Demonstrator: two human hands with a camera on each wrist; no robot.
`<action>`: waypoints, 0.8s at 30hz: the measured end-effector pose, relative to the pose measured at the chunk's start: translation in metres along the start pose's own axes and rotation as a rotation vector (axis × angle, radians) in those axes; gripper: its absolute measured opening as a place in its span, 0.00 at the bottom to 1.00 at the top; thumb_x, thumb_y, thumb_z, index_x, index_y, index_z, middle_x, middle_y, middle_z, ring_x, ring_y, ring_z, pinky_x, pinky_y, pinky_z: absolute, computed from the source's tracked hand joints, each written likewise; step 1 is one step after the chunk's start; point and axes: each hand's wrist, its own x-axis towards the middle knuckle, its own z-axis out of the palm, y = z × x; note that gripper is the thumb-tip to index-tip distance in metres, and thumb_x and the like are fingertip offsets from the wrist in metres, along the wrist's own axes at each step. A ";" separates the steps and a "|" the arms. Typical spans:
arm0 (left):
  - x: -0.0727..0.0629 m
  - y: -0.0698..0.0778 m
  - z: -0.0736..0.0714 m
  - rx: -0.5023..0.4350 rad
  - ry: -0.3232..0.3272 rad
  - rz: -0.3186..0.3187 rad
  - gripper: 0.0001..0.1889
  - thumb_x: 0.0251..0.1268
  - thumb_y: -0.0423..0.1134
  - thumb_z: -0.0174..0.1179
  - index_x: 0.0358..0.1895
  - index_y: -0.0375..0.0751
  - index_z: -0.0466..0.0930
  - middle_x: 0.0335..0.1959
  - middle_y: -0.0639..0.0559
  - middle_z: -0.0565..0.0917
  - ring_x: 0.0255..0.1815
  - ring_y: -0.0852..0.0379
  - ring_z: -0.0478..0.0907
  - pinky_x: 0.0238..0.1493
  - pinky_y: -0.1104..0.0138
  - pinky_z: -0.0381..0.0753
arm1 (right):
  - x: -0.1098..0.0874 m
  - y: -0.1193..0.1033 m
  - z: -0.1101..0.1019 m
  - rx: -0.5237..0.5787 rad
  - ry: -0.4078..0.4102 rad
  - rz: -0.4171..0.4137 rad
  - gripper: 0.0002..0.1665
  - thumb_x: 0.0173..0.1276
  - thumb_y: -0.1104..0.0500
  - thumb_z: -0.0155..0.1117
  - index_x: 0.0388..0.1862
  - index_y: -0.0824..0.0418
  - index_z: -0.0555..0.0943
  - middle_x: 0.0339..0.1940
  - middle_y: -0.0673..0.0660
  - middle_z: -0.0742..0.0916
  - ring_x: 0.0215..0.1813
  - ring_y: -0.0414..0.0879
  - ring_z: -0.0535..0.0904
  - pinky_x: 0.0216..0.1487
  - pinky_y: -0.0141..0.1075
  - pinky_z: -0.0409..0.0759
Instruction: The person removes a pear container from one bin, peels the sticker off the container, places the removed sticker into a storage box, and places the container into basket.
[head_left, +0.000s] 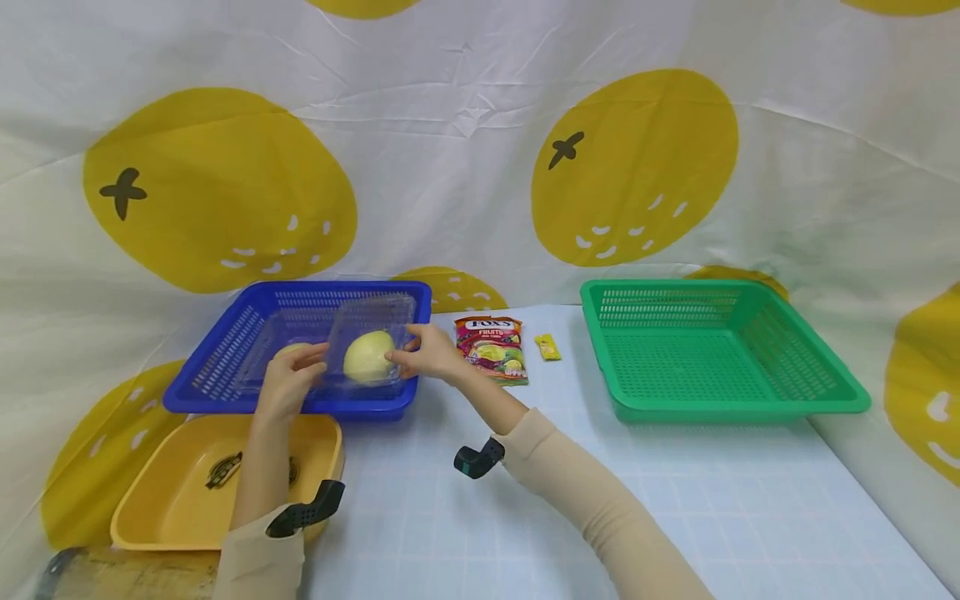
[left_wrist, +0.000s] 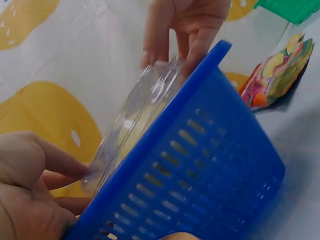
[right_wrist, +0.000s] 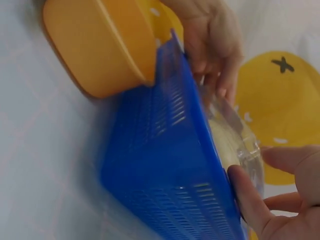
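A clear plastic container [head_left: 375, 312] with a pale yellow-green round piece of produce [head_left: 369, 357] inside is held at the right part of the blue basket [head_left: 217, 333]. My left hand [head_left: 288, 382] pinches its left edge between thumb and fingers. On the opposite side, my right hand [head_left: 429, 350] grips the edge with thumb and fingertips. Both wrist views show the container [left_wrist: 131, 122] at the basket's rim, with fingertips on its ends. A second clear container [head_left: 258, 354] lies in the basket's left part, partly hidden by my left hand, with something pale in it.
A yellow basin [head_left: 172, 500] stands in front of the blue basket, under my left forearm. Right of the basket lie a Fox's candy bag [head_left: 491, 350] and a small yellow packet [head_left: 547, 347]. A green basket [head_left: 675, 367] stands farther right. A printed cloth [head_left: 465, 167] hangs behind.
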 end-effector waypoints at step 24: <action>0.021 -0.006 -0.009 -0.050 0.019 -0.079 0.23 0.68 0.28 0.48 0.63 0.20 0.62 0.39 0.51 0.79 0.31 0.70 0.73 0.35 0.74 0.75 | 0.014 -0.009 0.022 -0.238 0.094 0.044 0.31 0.65 0.60 0.64 0.61 0.76 0.68 0.24 0.62 0.87 0.26 0.45 0.85 0.53 0.34 0.77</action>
